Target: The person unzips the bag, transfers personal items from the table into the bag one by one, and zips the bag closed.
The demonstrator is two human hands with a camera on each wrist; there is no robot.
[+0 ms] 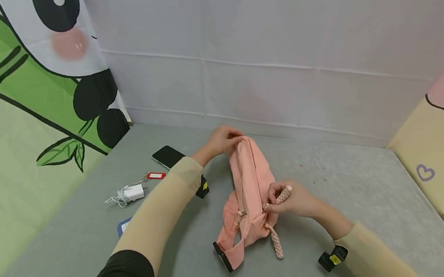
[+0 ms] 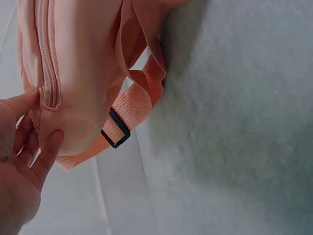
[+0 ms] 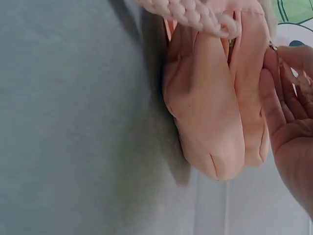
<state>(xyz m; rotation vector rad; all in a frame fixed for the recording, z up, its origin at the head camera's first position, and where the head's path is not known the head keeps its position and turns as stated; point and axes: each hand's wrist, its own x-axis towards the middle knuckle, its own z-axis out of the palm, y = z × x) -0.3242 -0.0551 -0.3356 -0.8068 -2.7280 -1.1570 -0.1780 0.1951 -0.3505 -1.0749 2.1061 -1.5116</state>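
Note:
A pink waist bag (image 1: 248, 171) stands on its edge on the grey table, its zippers running lengthwise. My left hand (image 1: 223, 141) pinches the bag's far end, beside the end of a zipper (image 2: 49, 73) in the left wrist view. At the nearer part of the bag, my right hand (image 1: 289, 198) pinches a zipper pull that carries a braided cord (image 1: 284, 194). A second braided cord (image 1: 275, 242) hangs down to the table. The pink strap with its black buckle (image 1: 222, 257) lies at the near end. The bag's inside is hidden.
Left of the bag lie a black-screened phone (image 1: 168, 157), a red key tag (image 1: 156, 175), a white charger with coiled cable (image 1: 133, 192) and a blue-edged card (image 1: 123, 226), partly covered by my left sleeve. A white cloth wall (image 1: 257, 93) stands behind the table.

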